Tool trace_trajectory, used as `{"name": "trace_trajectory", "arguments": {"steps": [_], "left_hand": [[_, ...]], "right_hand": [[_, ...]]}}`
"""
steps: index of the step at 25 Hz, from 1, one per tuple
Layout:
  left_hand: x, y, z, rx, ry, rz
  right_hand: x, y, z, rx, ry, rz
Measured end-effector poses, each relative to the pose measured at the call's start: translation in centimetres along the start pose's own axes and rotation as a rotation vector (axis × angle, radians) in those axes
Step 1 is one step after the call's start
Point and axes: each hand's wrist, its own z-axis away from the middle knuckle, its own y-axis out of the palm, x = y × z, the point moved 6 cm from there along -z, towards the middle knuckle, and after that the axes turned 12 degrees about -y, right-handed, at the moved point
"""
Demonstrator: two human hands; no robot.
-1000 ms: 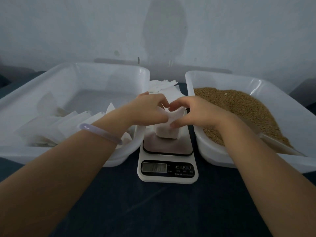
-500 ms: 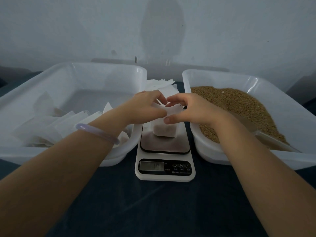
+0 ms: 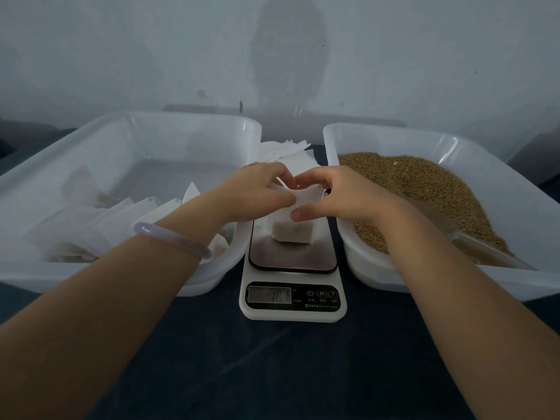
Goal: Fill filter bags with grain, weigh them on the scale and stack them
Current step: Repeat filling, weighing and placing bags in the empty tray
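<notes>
Fingers (image 3: 280, 174) of left hand (image 3: 257, 192) and right hand (image 3: 338, 198) clamp the top flap of the white paper filter bag (image 3: 292, 233) on the white digital scale (image 3: 292, 313), probably folding it shut.

The scale display (image 3: 269, 294) is too blurred to read.

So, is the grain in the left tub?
No, the grain fills the right tub; the left tub holds white filter bags.
</notes>
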Motion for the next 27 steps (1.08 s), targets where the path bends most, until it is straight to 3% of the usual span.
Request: {"name": "trace_trajectory", "arguments": {"steps": [20,25,27], "left_hand": [[0.2,0.1,-0.1,-0.001,0.028,-0.044],[-0.1,-1.2,0.3,-0.216,0.150,0.035],[-0.9,-1.4,1.0,-0.140,0.201,0.222]], "right_hand": [[0.1,-0.1,0.2,-0.077,-0.004,0.055],[1.8,-1.8,0.8,-0.297,-0.146,-0.182],[3.1,-2.3,1.1,-0.373,-0.231,-0.331]]}}
